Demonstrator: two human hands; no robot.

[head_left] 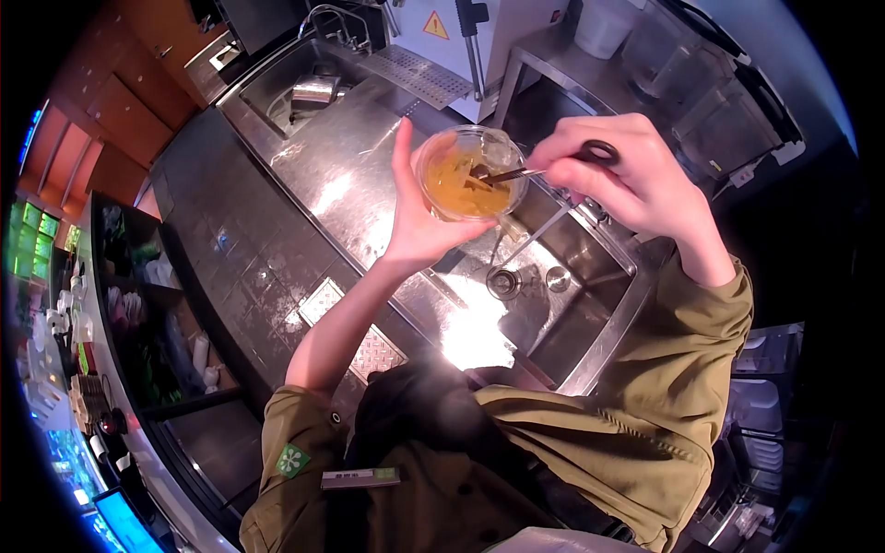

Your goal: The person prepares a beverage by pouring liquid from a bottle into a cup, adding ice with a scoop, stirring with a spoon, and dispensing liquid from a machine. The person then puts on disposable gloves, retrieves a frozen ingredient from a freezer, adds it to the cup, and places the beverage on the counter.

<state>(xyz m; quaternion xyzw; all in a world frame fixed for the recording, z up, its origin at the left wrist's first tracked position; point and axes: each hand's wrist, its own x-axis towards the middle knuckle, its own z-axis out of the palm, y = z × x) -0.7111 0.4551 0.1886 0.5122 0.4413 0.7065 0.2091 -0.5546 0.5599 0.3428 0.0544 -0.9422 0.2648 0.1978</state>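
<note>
A clear plastic cup (pixel 441 195) with yellow-orange contents is in my left hand (pixel 422 217), with the fingers wrapped round its side and the thumb apart. Its open top faces me. My right hand (pixel 608 175) grips a metal utensil (pixel 518 174) with a black looped handle. The utensil's dark tip reaches into the cup among the yellow pieces; its exact kind is hard to make out. Below both hands lies a steel sink (pixel 581 318) with a round drain (pixel 503 283).
A thin metal spout (pixel 544 229) slants over the sink. Beyond the wet steel counter (pixel 323 175) is another basin with a metal container (pixel 315 89) and a tap (pixel 334 11). A white machine (pixel 415 51) with a warning sign stands at the back. Shelves (pixel 147 304) line the left.
</note>
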